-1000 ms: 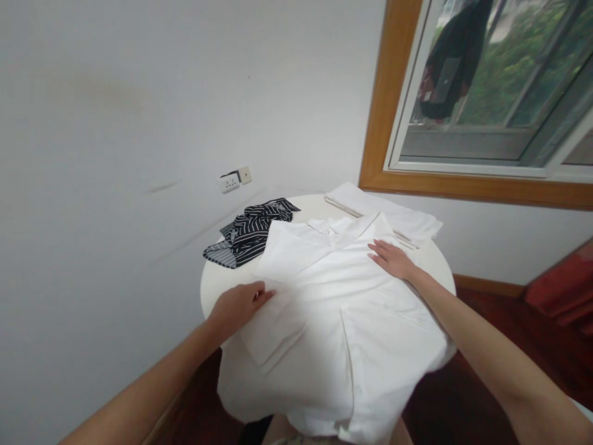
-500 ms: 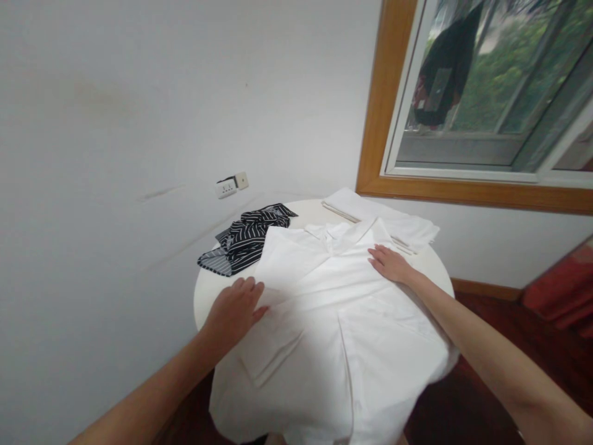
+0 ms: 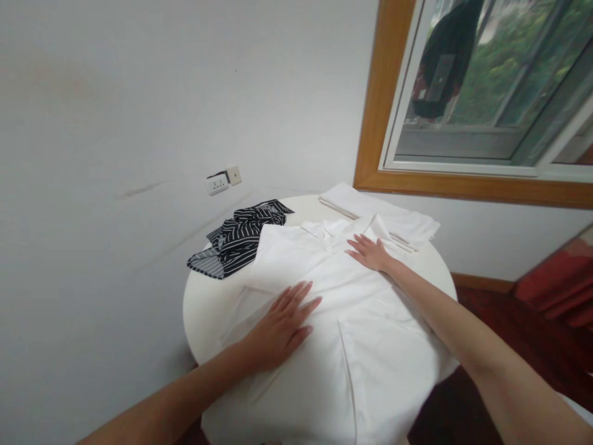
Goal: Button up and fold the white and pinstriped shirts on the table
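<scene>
Your left hand [image 3: 280, 324] is palm-down on the white shirt [image 3: 333, 327], fingers spread. Your right hand [image 3: 368, 252] also lies open on it, near the collar [image 3: 319, 229]. Shirt's laid out across the round white tabletop [image 3: 204, 303], collar away from you, lightly creased, lower part draping over the near edge.

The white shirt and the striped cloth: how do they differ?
The white shirt is plain; the striped cloth is black with pale lines. The shirt lies spread out, the cloth bunched up. The left hand and right hand rest on the shirt; neither touches the cloth. Both lie on the table.
</scene>
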Available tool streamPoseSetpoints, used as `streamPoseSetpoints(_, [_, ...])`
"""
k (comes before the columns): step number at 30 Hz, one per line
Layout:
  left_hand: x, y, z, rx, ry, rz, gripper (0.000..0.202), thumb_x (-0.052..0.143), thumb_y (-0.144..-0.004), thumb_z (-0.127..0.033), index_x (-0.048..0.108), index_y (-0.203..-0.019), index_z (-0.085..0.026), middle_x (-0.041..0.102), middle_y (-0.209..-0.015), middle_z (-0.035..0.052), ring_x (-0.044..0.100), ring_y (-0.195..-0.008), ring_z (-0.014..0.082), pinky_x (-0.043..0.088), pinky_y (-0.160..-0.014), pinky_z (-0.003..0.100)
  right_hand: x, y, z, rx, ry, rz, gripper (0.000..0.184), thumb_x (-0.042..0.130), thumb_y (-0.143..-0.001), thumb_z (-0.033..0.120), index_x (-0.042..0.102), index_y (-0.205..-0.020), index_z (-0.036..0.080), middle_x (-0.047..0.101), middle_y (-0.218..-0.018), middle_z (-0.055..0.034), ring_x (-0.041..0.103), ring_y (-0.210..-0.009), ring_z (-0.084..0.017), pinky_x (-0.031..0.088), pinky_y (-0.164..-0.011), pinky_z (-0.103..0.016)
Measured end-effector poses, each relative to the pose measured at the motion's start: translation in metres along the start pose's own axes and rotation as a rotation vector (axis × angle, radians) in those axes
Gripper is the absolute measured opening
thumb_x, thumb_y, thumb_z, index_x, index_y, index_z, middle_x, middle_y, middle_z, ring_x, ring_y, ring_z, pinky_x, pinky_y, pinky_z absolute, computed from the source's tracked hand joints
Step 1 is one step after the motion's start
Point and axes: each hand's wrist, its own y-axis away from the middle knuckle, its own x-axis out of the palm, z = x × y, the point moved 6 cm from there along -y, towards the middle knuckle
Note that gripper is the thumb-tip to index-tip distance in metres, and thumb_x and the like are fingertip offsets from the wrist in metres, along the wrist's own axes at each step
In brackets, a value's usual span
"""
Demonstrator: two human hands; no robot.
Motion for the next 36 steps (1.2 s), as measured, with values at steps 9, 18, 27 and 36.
streamPoseSetpoints(9, [-0.005,0.018,-0.012,-0.040,0.187,0.009,0.025,0.052,-0.090,-0.034,0.062,-0.109,-0.021,0.058,-0.132,0.0082,0.050,-0.127,0.0214,0.046,-0.106,0.038,-0.024,-0.007,-0.006,0.025,0.139,-0.171,0.036,0.035,-0.097,0.039,0.057,-0.122,0.024,0.057,-0.130,-0.0104,0.050,-0.117,-0.026,0.038,-0.095,-0.044])
streamPoseSetpoints(18, [-0.015,0.019,-0.017,0.009,0.227,-0.051,0.030,0.041,-0.096,-0.021,0.052,-0.123,-0.021,0.057,-0.132,0.0079,0.049,-0.128,0.0179,0.043,-0.109,0.036,-0.034,-0.013,0.001,0.012,0.197,-0.280,0.030,0.035,-0.098,0.033,0.060,-0.108,0.021,0.060,-0.114,-0.0122,0.052,-0.106,-0.025,0.036,-0.084,-0.035])
streamPoseSetpoints(27, [-0.030,0.011,-0.023,0.077,0.140,0.062,0.020,0.043,-0.095,-0.026,0.058,-0.108,-0.020,0.053,-0.136,0.0064,0.044,-0.130,0.0199,0.029,-0.116,0.044,-0.046,-0.004,0.013,-0.004,0.162,-0.303,0.033,0.042,-0.094,0.030,0.060,-0.121,0.021,0.055,-0.132,-0.0109,0.048,-0.119,-0.026,0.031,-0.100,-0.042])
streamPoseSetpoints(36, [0.000,-0.021,0.024,0.100,0.032,0.071,0.046,0.036,-0.098,-0.035,0.038,-0.143,-0.026,0.035,-0.152,0.0062,0.028,-0.142,0.0214,0.026,-0.117,0.043,-0.012,0.055,0.022,0.062,0.100,-0.020,0.067,0.022,-0.094,0.063,0.037,-0.146,0.024,0.024,-0.156,-0.0108,0.020,-0.143,-0.030,0.022,-0.110,-0.055])
